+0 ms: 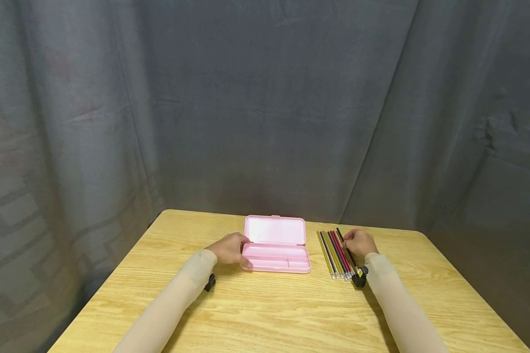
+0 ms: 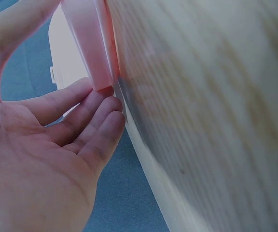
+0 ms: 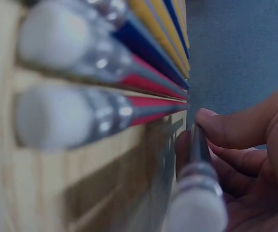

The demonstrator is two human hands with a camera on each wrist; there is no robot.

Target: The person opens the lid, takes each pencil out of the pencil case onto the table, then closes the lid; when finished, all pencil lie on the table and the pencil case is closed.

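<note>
So far nothing is packed: the left hand (image 1: 230, 248), fingers relaxed, steadies the open, empty pink case (image 1: 277, 243) just beside it, while the right hand (image 1: 359, 243) pinches one black pencil (image 1: 345, 250) from the row of pencils (image 1: 333, 255) at its fingertips.

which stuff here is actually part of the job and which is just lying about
In use:
- open pink pencil case, steadied by the left hand
- black pencil, pinched by the right hand
- row of pencils beside the case

Just there:
- wooden table
- grey curtain behind
</note>
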